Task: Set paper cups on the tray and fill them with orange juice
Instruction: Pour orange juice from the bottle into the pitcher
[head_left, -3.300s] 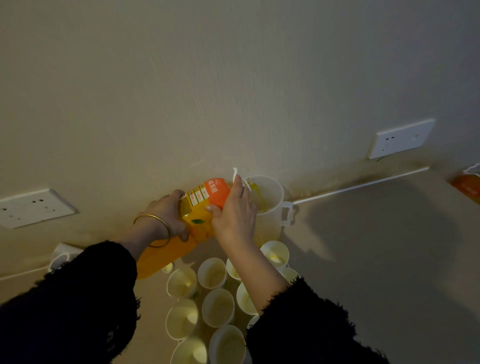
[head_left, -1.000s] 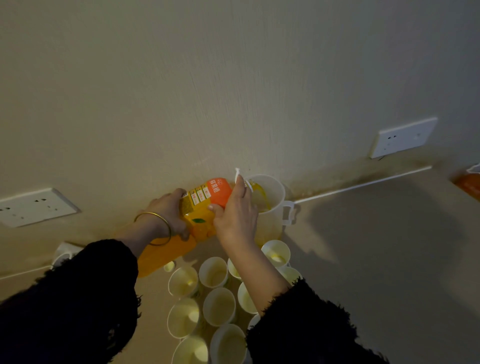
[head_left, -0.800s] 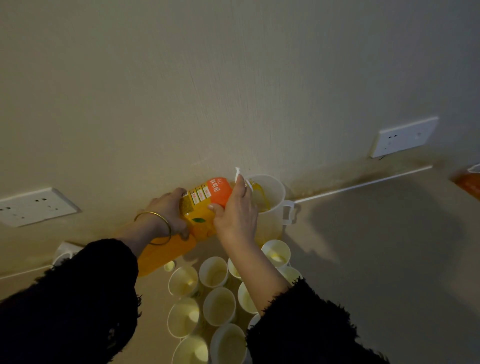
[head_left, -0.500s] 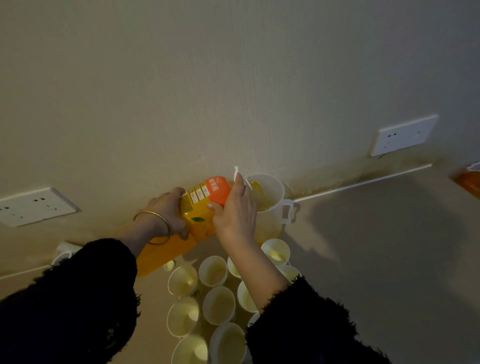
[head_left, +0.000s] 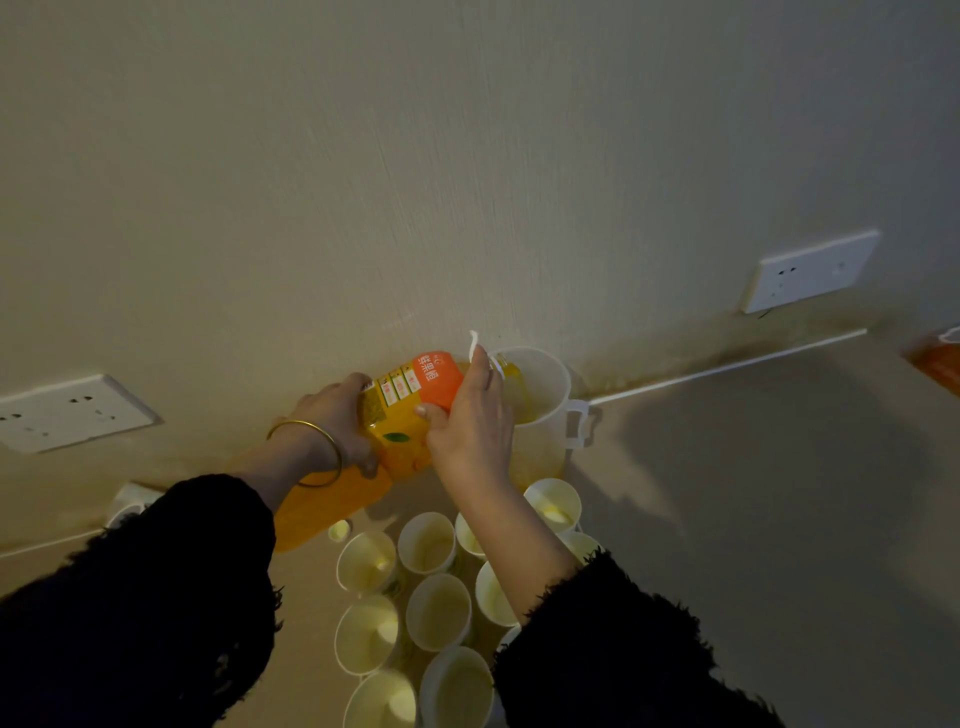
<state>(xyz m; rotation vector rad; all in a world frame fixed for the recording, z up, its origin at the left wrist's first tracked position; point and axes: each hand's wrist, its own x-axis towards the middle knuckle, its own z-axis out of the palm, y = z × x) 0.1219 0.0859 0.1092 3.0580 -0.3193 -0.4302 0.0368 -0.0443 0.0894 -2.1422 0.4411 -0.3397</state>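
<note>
Head view, dim light. Both hands hold one large orange juice bottle (head_left: 397, 431), tipped well over.

- Long axis of bottle: base low at near left, mouth high at far right. The mouth sits over the rim of a white handled jug (head_left: 543, 400) that stands against the wall. Juice (head_left: 515, 387) shows at the mouth and inside the jug.
- Left hand (head_left: 337, 415): fingers wrapped round the bottle's mid-body, on its left side; gold bracelet (head_left: 306, 452) on the wrist.
- Right hand (head_left: 470, 421): clasps the shoulder of the bottle just behind the mouth, thumb on the near face, fingers over the top. This hand is the nearer one to the jug, just beside its rim.
- Jug lies right of and beyond both hands, handle pointing right.
- Paper cups (head_left: 439, 610): an upright cluster on the near side of the hands, partly under the right forearm, just near of the jug. Several look pale yellow inside; fill level not readable. Whether a tray sits under them I cannot tell.
- Small cap (head_left: 338, 530) lies loose left of the cups.

Judgement: the cups come after this pour. The coming move turns on mouth over rim, so righting the bottle means dropping the left-hand end.
</note>
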